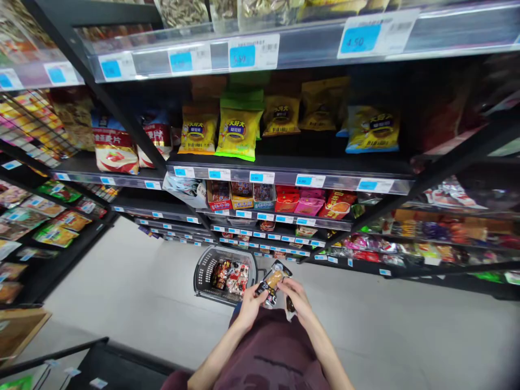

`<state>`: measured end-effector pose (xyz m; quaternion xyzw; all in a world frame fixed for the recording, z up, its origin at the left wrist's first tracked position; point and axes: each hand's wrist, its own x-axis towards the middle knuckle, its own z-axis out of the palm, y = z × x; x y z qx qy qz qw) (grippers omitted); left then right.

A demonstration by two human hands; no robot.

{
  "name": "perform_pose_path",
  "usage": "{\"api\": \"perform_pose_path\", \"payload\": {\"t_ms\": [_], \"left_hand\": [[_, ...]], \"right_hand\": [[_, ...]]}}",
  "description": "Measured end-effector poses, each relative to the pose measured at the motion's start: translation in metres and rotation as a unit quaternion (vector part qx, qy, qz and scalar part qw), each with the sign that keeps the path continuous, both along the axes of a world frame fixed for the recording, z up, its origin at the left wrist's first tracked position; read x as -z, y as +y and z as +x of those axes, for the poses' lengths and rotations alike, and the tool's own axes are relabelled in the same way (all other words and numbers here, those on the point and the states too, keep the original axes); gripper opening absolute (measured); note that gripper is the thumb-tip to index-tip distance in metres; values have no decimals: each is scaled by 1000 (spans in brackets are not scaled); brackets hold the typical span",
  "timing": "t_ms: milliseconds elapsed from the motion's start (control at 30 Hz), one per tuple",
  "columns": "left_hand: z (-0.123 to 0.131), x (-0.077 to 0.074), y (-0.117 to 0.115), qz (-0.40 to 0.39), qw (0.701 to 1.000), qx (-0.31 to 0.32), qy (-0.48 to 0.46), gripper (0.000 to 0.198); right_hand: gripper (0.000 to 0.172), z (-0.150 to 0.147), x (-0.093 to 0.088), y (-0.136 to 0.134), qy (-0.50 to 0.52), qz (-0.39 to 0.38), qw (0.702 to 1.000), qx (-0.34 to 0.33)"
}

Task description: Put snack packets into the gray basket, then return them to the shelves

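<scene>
Both my hands hold a small dark snack packet (273,280) with a clear window showing something orange-brown, low in the middle of the head view. My left hand (252,302) grips its lower left side, fingers closed round it. From the right, my right hand (298,296) pinches the packet's edge. Just beyond the packet, a grey shopping basket (203,269) stands on the floor with several red and dark packets inside.
Black store shelves with blue price tags fill the view ahead. Yellow and green snack bags (238,132) sit on the middle shelf (284,164), red boxes (286,199) below. More shelving runs along the left side. Light grey floor (134,292) lies around the basket.
</scene>
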<state>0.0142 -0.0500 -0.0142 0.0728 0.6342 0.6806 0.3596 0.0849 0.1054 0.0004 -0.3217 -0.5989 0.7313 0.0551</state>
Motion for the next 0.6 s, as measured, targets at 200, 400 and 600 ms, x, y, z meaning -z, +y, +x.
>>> {"api": "perform_pose_path", "payload": {"t_ms": [200, 400, 600], "left_hand": [[-4, 3, 3, -22, 999, 8, 45, 46], [-9, 5, 8, -37, 997, -46, 52, 46], [-13, 0, 6, -29, 994, -102, 31, 41]], "right_hand": [[48, 3, -2, 1, -5, -60, 998, 8], [50, 5, 5, 4, -3, -58, 998, 12], [42, 24, 14, -9, 10, 40, 989, -142]]}}
